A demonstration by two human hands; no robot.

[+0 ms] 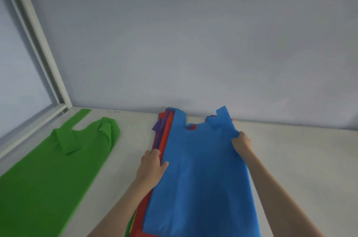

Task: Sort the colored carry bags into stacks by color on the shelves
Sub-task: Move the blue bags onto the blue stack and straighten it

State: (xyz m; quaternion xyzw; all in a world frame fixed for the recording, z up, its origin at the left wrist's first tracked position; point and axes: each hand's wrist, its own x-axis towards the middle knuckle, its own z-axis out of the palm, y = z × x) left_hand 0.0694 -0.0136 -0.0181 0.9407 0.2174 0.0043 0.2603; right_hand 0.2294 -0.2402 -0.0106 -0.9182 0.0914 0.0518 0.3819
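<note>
Green bag (48, 169) already laid apart on the shelf (290, 149); both hands' fingers pinch the blue bag (201, 178) atop the unsorted mixed pile (164, 130)

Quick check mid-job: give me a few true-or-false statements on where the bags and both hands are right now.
1. The blue bag lies on top of the mixed pile. True.
2. The green bag lies to the right of the pile. False: it lies to the left, apart from it.
3. The right hand pinches the blue bag's edge. True.
4. The left hand holds the green bag. False: it grips the pile's left edge.
5. Red bags show beneath the blue one. True.
</note>
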